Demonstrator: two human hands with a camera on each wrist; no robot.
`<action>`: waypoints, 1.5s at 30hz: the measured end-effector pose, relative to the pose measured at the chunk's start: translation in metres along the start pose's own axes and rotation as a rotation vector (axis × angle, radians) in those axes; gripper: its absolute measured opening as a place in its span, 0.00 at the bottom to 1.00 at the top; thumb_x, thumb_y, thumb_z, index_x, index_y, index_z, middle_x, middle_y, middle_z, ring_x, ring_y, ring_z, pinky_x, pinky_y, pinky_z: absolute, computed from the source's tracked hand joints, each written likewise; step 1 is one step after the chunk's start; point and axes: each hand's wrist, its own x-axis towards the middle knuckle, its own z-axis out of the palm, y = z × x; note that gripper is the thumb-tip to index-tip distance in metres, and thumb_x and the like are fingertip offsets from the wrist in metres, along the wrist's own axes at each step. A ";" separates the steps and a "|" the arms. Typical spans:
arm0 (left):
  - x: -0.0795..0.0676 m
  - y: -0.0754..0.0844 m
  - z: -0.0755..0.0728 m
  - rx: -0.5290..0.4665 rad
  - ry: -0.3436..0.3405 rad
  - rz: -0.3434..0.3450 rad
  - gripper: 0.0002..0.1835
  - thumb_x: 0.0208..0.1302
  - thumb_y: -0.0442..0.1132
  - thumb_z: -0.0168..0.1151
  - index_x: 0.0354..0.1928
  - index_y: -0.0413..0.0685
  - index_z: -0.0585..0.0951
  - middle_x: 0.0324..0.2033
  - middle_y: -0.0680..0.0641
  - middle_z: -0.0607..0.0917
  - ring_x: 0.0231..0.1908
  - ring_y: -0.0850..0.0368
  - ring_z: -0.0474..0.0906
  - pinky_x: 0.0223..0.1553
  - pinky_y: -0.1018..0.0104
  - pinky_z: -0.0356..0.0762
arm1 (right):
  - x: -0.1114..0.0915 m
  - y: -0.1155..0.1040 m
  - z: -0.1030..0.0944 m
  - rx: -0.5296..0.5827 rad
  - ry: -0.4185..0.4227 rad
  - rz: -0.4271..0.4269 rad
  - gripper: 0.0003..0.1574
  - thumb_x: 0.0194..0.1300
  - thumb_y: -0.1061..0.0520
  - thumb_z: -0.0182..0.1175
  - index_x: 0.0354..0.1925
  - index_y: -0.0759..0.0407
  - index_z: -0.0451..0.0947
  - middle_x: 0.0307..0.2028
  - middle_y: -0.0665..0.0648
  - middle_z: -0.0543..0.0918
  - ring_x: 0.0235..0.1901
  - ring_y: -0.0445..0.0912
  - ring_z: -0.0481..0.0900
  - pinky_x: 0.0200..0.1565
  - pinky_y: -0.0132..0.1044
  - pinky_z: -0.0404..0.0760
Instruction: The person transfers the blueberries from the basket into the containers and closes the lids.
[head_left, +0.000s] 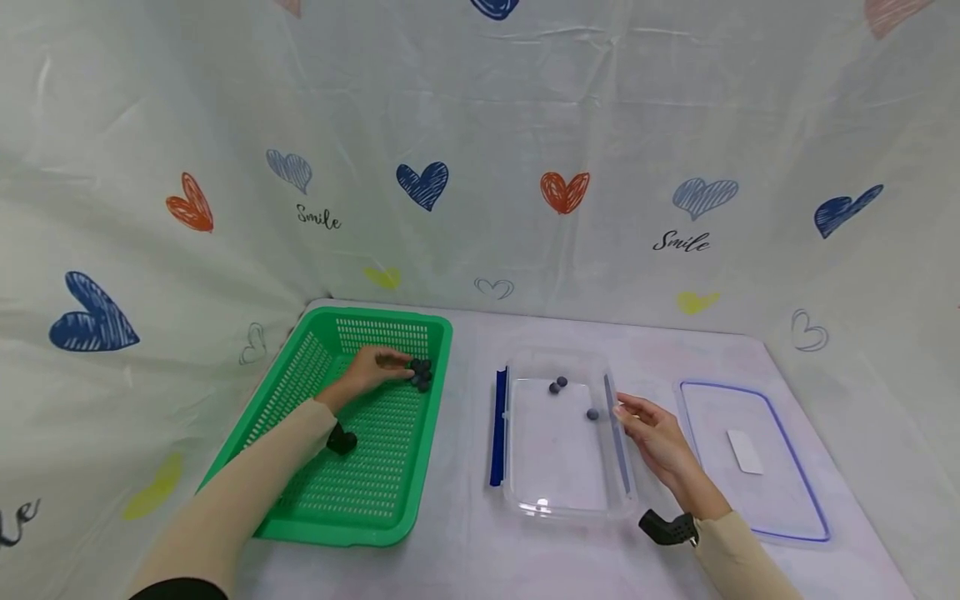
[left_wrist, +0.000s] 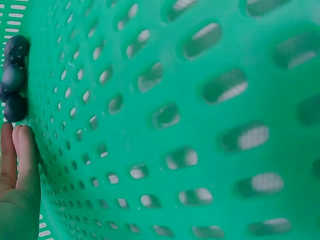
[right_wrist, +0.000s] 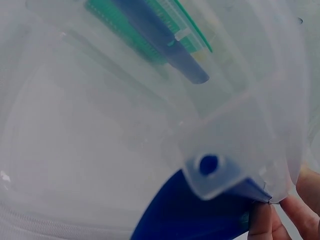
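Observation:
In the head view, a cluster of blueberries (head_left: 422, 373) lies at the right wall of the green basket (head_left: 352, 537). My left hand (head_left: 372, 371) reaches into the basket, its fingertips right by those berries. The left wrist view shows fairly straight fingers (left_wrist: 27, 160) just below the stacked blueberries (left_wrist: 14, 80); no berry is visible between them. With thumb and fingers, my right hand (head_left: 660, 437) holds the right side of the clear plastic container (head_left: 555, 504), near a blue latch (right_wrist: 200, 210). Inside that container are 3 blueberries, two together (head_left: 558, 385) and one apart (head_left: 592, 414).
A clear lid (head_left: 787, 500) with a blue seal and a white label (head_left: 744, 452) lies on the table right of the container. Another blue latch (head_left: 498, 429) sticks out on the container's left side. Behind the table hangs a heart-patterned sheet (head_left: 495, 117).

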 end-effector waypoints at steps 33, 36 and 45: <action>-0.003 0.000 0.003 0.123 0.001 0.137 0.14 0.57 0.35 0.64 0.44 0.36 0.82 0.41 0.40 0.83 0.40 0.48 0.81 0.43 0.55 0.77 | -0.001 -0.001 -0.001 0.003 0.002 -0.015 0.34 0.61 0.57 0.61 0.61 0.70 0.63 0.38 0.50 0.72 0.35 0.38 0.72 0.38 0.25 0.75; -0.003 0.000 0.003 0.128 0.003 0.142 0.13 0.57 0.35 0.64 0.44 0.36 0.82 0.40 0.40 0.83 0.40 0.49 0.81 0.42 0.56 0.78 | -0.001 -0.001 -0.001 0.004 0.003 -0.018 0.34 0.61 0.57 0.61 0.61 0.71 0.63 0.37 0.50 0.73 0.34 0.38 0.72 0.38 0.26 0.75; -0.002 -0.002 -0.004 0.077 -0.009 0.124 0.13 0.56 0.34 0.65 0.43 0.35 0.82 0.42 0.39 0.82 0.43 0.45 0.79 0.43 0.55 0.78 | -0.001 -0.001 0.000 0.005 -0.016 -0.030 0.35 0.62 0.58 0.61 0.61 0.74 0.61 0.36 0.49 0.73 0.35 0.37 0.74 0.38 0.26 0.75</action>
